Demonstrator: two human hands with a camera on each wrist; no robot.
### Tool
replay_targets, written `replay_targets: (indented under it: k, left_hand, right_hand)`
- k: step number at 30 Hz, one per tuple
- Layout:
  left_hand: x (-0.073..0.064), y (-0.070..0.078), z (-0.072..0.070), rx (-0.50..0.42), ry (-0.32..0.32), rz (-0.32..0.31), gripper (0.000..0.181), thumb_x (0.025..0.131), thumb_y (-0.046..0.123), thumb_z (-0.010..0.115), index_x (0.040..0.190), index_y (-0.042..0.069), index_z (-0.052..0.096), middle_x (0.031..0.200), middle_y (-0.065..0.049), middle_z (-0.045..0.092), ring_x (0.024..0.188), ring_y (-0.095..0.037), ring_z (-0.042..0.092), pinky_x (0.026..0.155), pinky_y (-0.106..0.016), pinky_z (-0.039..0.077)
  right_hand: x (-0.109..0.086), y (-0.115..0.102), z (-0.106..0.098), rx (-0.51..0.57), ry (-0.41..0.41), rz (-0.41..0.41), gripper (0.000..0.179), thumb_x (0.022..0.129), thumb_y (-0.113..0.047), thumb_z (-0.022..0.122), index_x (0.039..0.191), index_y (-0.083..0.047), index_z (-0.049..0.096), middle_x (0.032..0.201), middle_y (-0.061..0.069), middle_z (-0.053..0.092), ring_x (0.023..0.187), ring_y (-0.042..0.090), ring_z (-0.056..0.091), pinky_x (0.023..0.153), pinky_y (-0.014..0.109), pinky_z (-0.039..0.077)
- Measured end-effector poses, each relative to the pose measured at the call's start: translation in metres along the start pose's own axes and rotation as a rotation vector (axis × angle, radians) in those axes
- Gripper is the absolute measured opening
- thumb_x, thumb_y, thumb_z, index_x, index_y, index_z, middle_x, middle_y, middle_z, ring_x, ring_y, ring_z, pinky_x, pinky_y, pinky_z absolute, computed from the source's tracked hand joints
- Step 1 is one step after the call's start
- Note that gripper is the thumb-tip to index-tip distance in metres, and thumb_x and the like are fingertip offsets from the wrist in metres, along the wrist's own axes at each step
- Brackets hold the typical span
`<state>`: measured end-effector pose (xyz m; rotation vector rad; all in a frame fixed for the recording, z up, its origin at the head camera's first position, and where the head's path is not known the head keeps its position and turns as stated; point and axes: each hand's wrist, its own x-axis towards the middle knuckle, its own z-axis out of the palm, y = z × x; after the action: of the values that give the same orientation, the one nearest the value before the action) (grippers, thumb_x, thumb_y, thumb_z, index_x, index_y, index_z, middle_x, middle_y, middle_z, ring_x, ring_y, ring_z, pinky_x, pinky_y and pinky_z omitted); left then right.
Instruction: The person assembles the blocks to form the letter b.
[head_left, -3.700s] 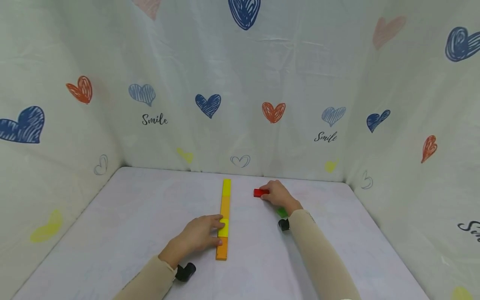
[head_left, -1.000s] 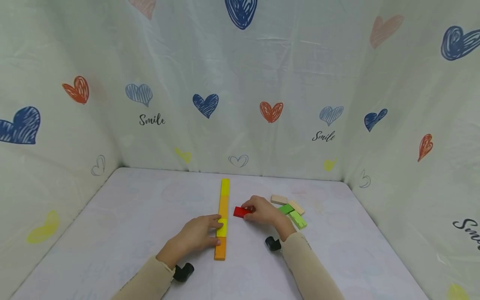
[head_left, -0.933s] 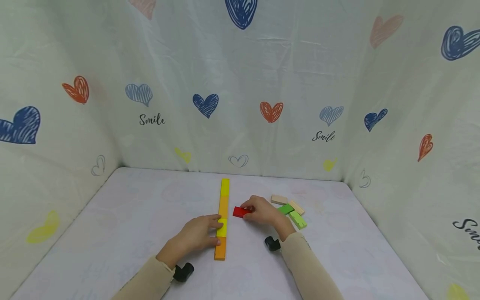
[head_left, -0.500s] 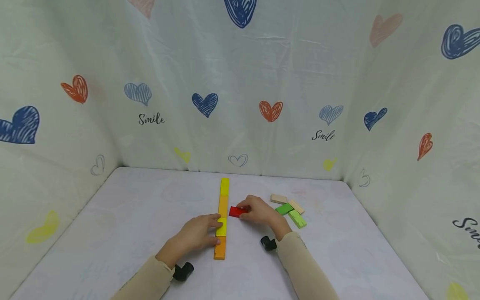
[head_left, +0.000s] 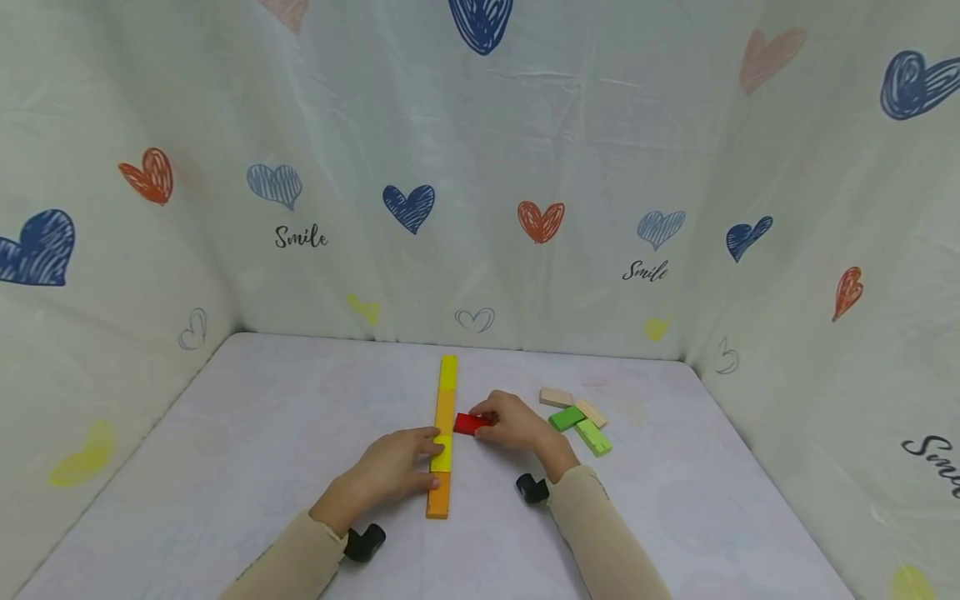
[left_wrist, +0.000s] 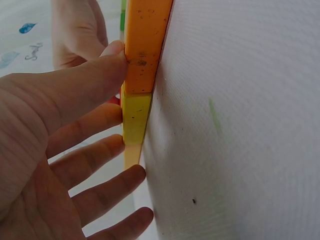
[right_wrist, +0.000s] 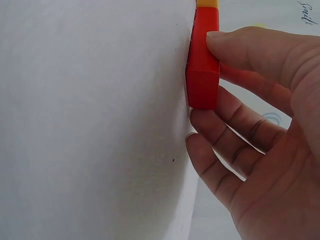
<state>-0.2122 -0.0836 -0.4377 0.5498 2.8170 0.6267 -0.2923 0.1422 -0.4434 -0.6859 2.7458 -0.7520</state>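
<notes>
In the head view, a straight row of blocks runs away from me: yellow (head_left: 447, 372), orange (head_left: 445, 408), yellow (head_left: 443, 454) and orange (head_left: 438, 505). My left hand (head_left: 382, 468) lies along the row's left side, fingers extended. Its thumb (left_wrist: 87, 82) touches the near orange block (left_wrist: 145, 45) in the left wrist view, while fingertips rest against the yellow one (left_wrist: 135, 112). On the row's right, my right hand (head_left: 517, 427) pinches a red block (head_left: 465, 423) between thumb and fingers. The red block (right_wrist: 204, 55) points crosswise at the row; whether they touch is unclear.
Right of my right hand lie two beige blocks (head_left: 556, 397), a green block (head_left: 566, 418) and a lighter green block (head_left: 593, 437). A white tabletop (head_left: 675, 500) meets a heart-printed curtain (head_left: 480, 275) at the back and sides. Black wrist cameras (head_left: 366, 543) protrude below both hands.
My right hand has brought the red block from the back right toward me and leftward, up beside the row. The left hand stays in place. Blocks formerly behind the right arm are now visible.
</notes>
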Motion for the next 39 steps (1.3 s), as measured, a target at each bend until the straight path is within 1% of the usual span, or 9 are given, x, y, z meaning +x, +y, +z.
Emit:
replay_targets:
  k: [7, 19, 33, 39]
  left_hand:
    - [-0.0005, -0.0014, -0.0007, -0.007, -0.003, 0.010, 0.052, 0.077, 0.037, 0.079, 0.123, 0.016, 0.067, 0.140, -0.002, 0.050, 0.128, -0.029, 0.046, 0.104, -0.051, 0.038]
    - [0.0009, -0.0008, -0.0015, -0.007, -0.014, -0.010, 0.052, 0.076, 0.037, 0.079, 0.124, 0.018, 0.067, 0.141, -0.001, 0.050, 0.128, -0.028, 0.045, 0.104, -0.051, 0.038]
    - [0.0011, -0.0013, -0.0005, 0.000, -0.002, -0.004, 0.052, 0.076, 0.037, 0.079, 0.123, 0.018, 0.067, 0.140, -0.001, 0.051, 0.128, -0.028, 0.046, 0.104, -0.052, 0.038]
    - [0.0016, -0.0026, -0.0003, -0.014, -0.006, -0.003, 0.052, 0.077, 0.037, 0.079, 0.124, 0.018, 0.066, 0.141, -0.001, 0.050, 0.129, -0.029, 0.045, 0.104, -0.052, 0.037]
  right_hand:
    - [-0.0004, -0.0025, 0.0008, -0.004, 0.003, 0.015, 0.033, 0.086, -0.025, 0.072, 0.118, -0.019, 0.069, 0.099, -0.008, 0.056, 0.092, 0.013, 0.050, 0.081, 0.026, 0.047]
    - [-0.0004, -0.0047, 0.0011, -0.005, -0.001, 0.007, 0.033, 0.086, -0.024, 0.072, 0.119, -0.019, 0.068, 0.099, -0.008, 0.056, 0.091, 0.012, 0.050, 0.081, 0.025, 0.047]
    - [0.0006, -0.0060, 0.0000, -0.022, 0.001, 0.011, 0.033, 0.086, -0.025, 0.073, 0.118, -0.020, 0.069, 0.097, -0.008, 0.056, 0.090, 0.012, 0.050, 0.080, 0.024, 0.047]
    - [-0.0006, -0.0061, 0.0008, -0.019, -0.001, 0.007, 0.034, 0.085, -0.025, 0.073, 0.119, -0.019, 0.068, 0.098, -0.007, 0.056, 0.089, 0.012, 0.050, 0.080, 0.024, 0.048]
